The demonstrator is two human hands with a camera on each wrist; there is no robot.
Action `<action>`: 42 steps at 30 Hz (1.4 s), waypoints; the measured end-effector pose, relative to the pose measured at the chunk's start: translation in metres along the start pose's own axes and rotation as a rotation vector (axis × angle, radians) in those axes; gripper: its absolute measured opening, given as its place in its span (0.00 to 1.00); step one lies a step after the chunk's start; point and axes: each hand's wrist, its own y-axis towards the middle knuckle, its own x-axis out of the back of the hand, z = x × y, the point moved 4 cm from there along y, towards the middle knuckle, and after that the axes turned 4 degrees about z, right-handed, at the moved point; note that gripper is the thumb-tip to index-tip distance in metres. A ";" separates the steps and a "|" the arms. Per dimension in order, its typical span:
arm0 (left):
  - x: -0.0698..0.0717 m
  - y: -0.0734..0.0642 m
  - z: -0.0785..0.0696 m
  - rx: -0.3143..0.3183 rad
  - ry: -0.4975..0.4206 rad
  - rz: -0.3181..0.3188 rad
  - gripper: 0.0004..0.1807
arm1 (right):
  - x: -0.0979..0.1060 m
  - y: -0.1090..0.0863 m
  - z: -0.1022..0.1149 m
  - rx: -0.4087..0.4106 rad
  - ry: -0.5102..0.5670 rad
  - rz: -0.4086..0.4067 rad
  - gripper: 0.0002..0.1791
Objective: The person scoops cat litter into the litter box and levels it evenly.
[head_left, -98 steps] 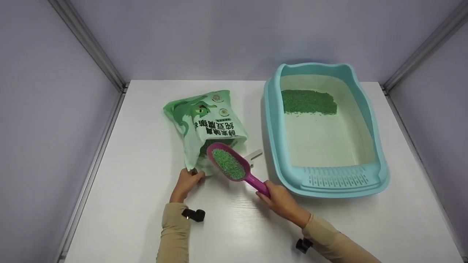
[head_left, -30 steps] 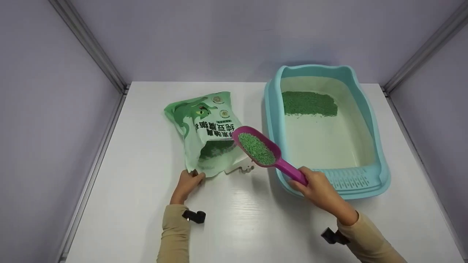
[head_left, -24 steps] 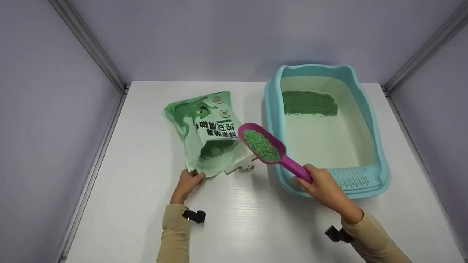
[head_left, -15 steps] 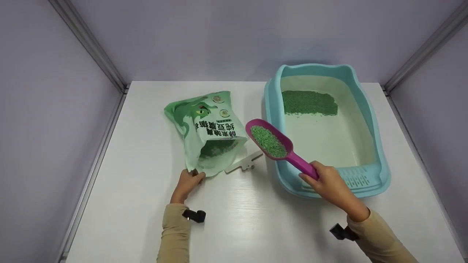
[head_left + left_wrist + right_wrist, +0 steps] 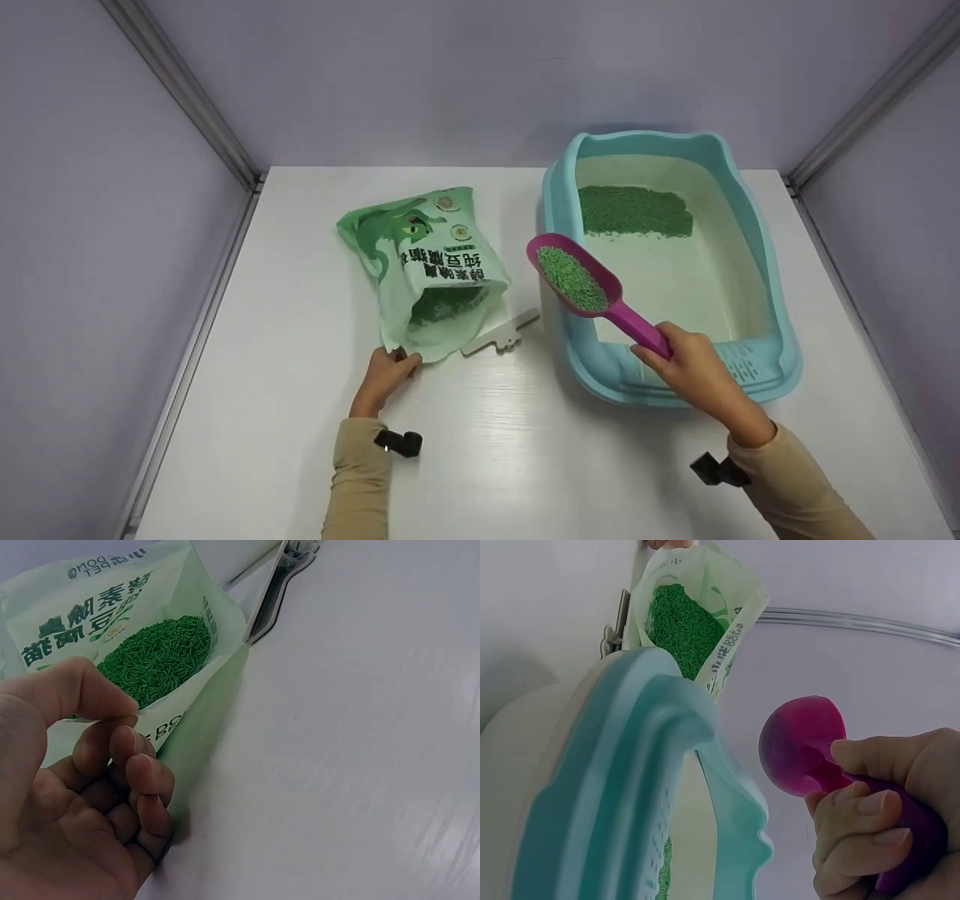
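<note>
My right hand grips the handle of a magenta scoop, heaped with green pellet cat litter. The scoop's bowl overlaps the left rim of a blue litter box in the head view. Within the box, a band of green litter lies along the far end. My left hand pinches the lower edge of the mouth of a green litter bag, which lies on its side. Through the gaping mouth, green pellets show in the left wrist view.
A flat pale clip lies on the white table between the bag and the box. Grey panels stand behind and at both sides. The box has a slotted ledge at its near end.
My right hand has carried the loaded scoop from the bag's mouth up and rightward to the box's left rim, uncovering the clip. My left hand keeps its hold on the bag.
</note>
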 end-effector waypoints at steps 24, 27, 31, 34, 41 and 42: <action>0.000 -0.005 -0.006 0.021 -0.001 -0.008 0.12 | 0.030 0.015 -0.031 -0.158 0.001 0.022 0.19; 0.000 0.000 0.001 0.023 -0.008 -0.012 0.13 | 0.033 0.016 -0.035 -0.171 -0.002 0.026 0.19; -0.001 -0.001 0.002 0.018 -0.013 -0.016 0.13 | 0.037 0.017 -0.040 -0.184 0.000 0.039 0.19; -0.001 -0.001 0.001 0.015 -0.009 -0.022 0.12 | 0.040 0.018 -0.045 -0.199 0.001 0.052 0.20; -0.001 -0.001 0.002 0.012 -0.006 -0.028 0.12 | 0.046 0.025 -0.061 -0.239 0.007 0.075 0.19; -0.001 0.000 0.002 0.011 -0.005 -0.029 0.12 | 0.047 0.026 -0.064 -0.251 0.016 0.087 0.19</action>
